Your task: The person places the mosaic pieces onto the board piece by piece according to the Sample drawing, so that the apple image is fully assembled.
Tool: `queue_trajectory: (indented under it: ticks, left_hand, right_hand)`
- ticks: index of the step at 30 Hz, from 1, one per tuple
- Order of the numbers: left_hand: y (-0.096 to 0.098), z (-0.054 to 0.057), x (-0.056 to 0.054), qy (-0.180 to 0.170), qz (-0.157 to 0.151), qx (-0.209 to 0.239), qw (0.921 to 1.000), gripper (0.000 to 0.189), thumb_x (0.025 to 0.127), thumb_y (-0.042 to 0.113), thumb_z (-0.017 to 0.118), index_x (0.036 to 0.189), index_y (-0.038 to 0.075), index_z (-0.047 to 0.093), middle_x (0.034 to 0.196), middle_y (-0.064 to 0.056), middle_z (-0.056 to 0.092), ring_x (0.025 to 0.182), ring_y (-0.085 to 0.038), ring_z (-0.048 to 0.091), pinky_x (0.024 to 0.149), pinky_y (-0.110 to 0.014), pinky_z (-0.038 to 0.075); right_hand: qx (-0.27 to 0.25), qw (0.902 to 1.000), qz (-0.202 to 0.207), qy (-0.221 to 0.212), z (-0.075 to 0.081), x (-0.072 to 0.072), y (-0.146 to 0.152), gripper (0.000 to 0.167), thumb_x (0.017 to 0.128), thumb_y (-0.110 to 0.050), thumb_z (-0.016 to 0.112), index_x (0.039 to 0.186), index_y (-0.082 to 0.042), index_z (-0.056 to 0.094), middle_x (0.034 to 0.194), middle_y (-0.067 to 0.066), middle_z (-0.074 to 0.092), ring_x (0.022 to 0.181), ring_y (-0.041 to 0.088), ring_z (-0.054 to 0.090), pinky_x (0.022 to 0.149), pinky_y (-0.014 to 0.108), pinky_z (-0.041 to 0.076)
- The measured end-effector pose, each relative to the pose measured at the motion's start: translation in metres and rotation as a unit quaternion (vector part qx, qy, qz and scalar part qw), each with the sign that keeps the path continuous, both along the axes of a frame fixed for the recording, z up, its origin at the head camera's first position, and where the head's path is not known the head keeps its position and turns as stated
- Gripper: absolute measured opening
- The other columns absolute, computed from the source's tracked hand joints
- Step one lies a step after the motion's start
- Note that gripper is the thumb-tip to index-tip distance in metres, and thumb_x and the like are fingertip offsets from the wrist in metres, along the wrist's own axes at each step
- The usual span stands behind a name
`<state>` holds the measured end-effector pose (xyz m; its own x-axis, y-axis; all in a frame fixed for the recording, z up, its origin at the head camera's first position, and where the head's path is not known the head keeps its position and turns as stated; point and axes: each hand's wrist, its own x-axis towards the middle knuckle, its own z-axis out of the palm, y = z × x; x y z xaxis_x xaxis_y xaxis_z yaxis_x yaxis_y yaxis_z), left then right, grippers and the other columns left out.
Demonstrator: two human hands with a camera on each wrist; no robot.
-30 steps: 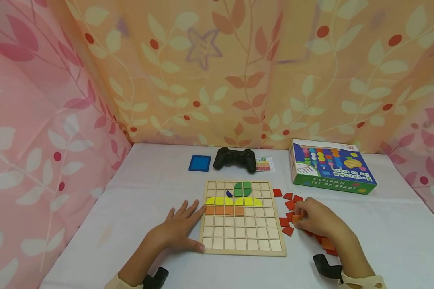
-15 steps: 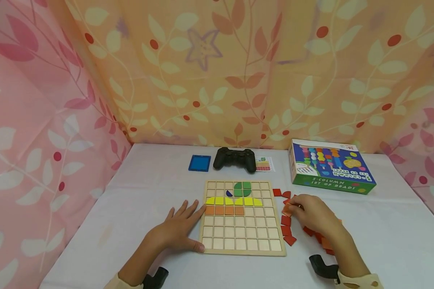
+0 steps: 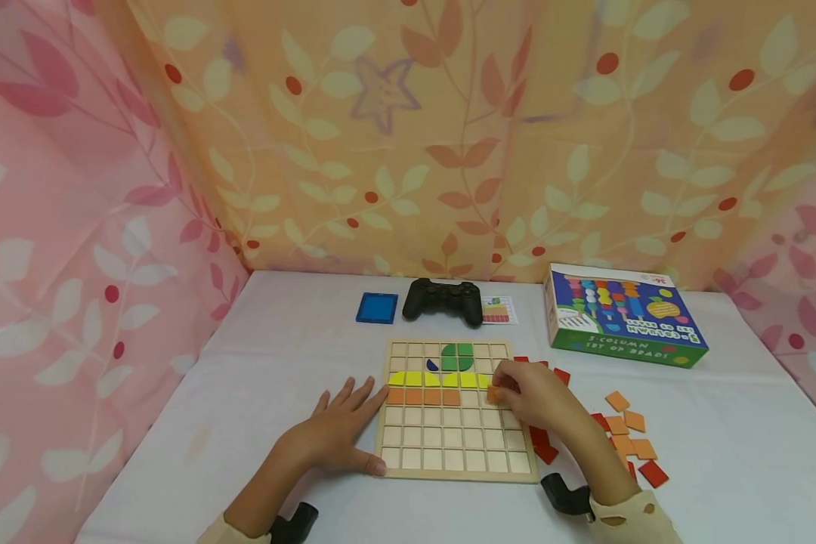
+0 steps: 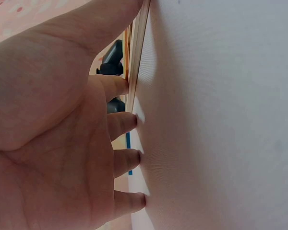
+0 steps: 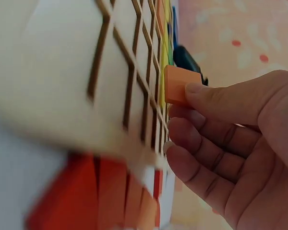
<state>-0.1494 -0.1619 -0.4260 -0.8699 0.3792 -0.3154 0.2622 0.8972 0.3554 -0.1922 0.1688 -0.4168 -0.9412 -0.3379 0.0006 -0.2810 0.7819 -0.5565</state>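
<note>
A wooden grid board (image 3: 449, 459) lies mid-table. It holds a row of yellow pieces (image 3: 413, 378), orange square tiles (image 3: 413, 397) below them, green pieces (image 3: 456, 357) and one dark blue piece (image 3: 432, 364). My left hand (image 3: 340, 431) rests with spread fingers along the board's left edge; in the left wrist view its fingertips (image 4: 129, 158) touch the white cloth and the board's side. My right hand (image 3: 540, 393) pinches an orange square tile (image 5: 181, 85) between thumb and fingers, over the board's right part in the orange row.
Red pieces (image 3: 545, 453) lie along the board's right edge, partly hidden by the right hand. Farther right are loose orange tiles (image 3: 643, 449) and a red square (image 3: 653, 474). Behind stand a blue tray (image 3: 377, 307), a black game controller (image 3: 442, 301), a pattern card (image 3: 499, 310) and a bead-set box (image 3: 625, 313).
My right hand has carried the orange tile left from the loose pieces to over the board. Some red pieces shifted beside the board. My left hand has stayed put.
</note>
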Motion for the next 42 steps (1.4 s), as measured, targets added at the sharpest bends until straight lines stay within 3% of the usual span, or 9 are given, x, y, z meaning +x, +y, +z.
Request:
queue_trajectory:
  ticks: [9,16,25,30,34,38,42]
  left_hand:
    - [0.002,-0.001,-0.002,0.007,-0.012,-0.006,0.9999,0.117,0.066,0.072,0.078,0.160,0.024,0.029,0.166,-0.008,0.019,0.152,-0.038,0.006,0.114,-0.068,0.008]
    - [0.002,0.000,-0.002,0.011,-0.016,-0.010,0.9998,0.118,0.065,0.074,0.077,0.160,0.024,0.028,0.166,-0.008,0.019,0.152,-0.038,0.006,0.114,-0.068,0.009]
    - [0.001,-0.001,-0.002,0.004,-0.011,-0.004,0.9999,0.118,0.065,0.073,0.078,0.160,0.023,0.028,0.166,-0.008,0.019,0.151,-0.038,0.006,0.114,-0.068,0.008]
    - [0.000,-0.001,-0.003,0.007,-0.012,-0.002,0.9999,0.118,0.066,0.073,0.078,0.160,0.023,0.028,0.166,-0.008,0.019,0.151,-0.039,0.006,0.114,-0.068,0.008]
    - [-0.001,-0.002,-0.003,0.010,-0.011,-0.001,0.9999,0.118,0.065,0.073,0.078,0.160,0.023,0.028,0.166,-0.008,0.019,0.151,-0.039,0.006,0.114,-0.068,0.008]
    - [-0.001,-0.003,-0.002,0.008,-0.010,-0.003,0.9999,0.118,0.065,0.073,0.078,0.160,0.024,0.028,0.166,-0.008,0.019,0.152,-0.038,0.006,0.114,-0.068,0.008]
    - [-0.001,-0.004,-0.002,0.006,-0.008,-0.003,0.9999,0.118,0.065,0.072,0.078,0.160,0.023,0.029,0.166,-0.008,0.020,0.152,-0.038,0.006,0.114,-0.067,0.008]
  right_hand:
    - [0.014,0.9998,-0.011,-0.003,-0.004,-0.004,-0.026,0.010,0.088,-0.012,0.078,0.090,-0.015,0.069,0.077,-0.006,0.059,0.073,0.017,0.053,0.070,0.033,0.050]
    - [0.011,0.9999,-0.012,0.001,-0.005,-0.004,-0.036,0.009,0.088,-0.010,0.078,0.087,-0.014,0.070,0.075,-0.006,0.058,0.073,0.017,0.053,0.069,0.032,0.049]
    - [0.044,0.9989,-0.009,0.015,-0.005,0.000,-0.042,0.005,0.086,-0.015,0.080,0.086,-0.015,0.076,0.072,-0.006,0.058,0.069,0.016,0.051,0.064,0.032,0.045]
    - [0.055,0.9976,-0.020,0.036,-0.009,0.004,-0.041,0.012,0.085,-0.018,0.082,0.095,-0.011,0.082,0.086,-0.004,0.071,0.082,0.017,0.063,0.078,0.037,0.054]
    - [0.055,0.9972,-0.025,0.043,-0.011,0.005,-0.040,0.018,0.084,-0.017,0.083,0.101,-0.011,0.082,0.096,0.000,0.075,0.094,0.022,0.067,0.085,0.042,0.055]
    - [0.059,0.9968,-0.022,0.049,-0.013,0.006,-0.040,0.019,0.084,-0.017,0.083,0.101,-0.011,0.082,0.094,0.000,0.075,0.091,0.020,0.068,0.082,0.039,0.056]
    - [0.064,0.9963,-0.012,0.056,-0.014,0.006,-0.040,0.017,0.083,-0.018,0.084,0.099,-0.012,0.082,0.083,-0.004,0.070,0.078,0.014,0.063,0.068,0.031,0.053]
